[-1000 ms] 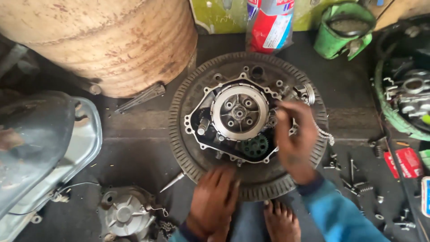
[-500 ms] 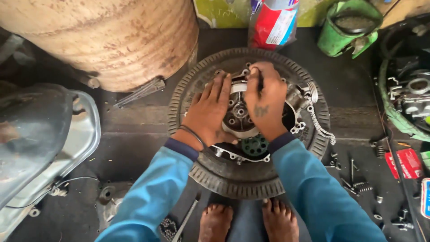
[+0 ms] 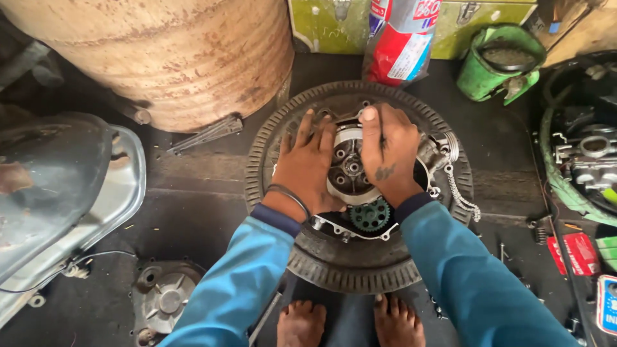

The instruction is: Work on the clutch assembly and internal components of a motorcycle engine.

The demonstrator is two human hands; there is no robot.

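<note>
We now have both palms down: left hand (image 3: 307,168) and right hand (image 3: 387,154) have moved up onto the round grey metal clutch assembly (image 3: 351,166), fingers spread flat, pressing rather than gripping.

Soft, even daylight falls from above; the dark floor (image 3: 193,193) left of the left hand (image 3: 308,167) stays dim. Focus is sharp, with edges slightly bowed.

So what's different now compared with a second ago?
Both hands went forward onto the round clutch: the left hand came up from near the lap, and the right hand slid from the engine's right edge to the middle. Both now lie flat, pressing on it. The engine case, tyre, drum and green pot stayed put.
</note>
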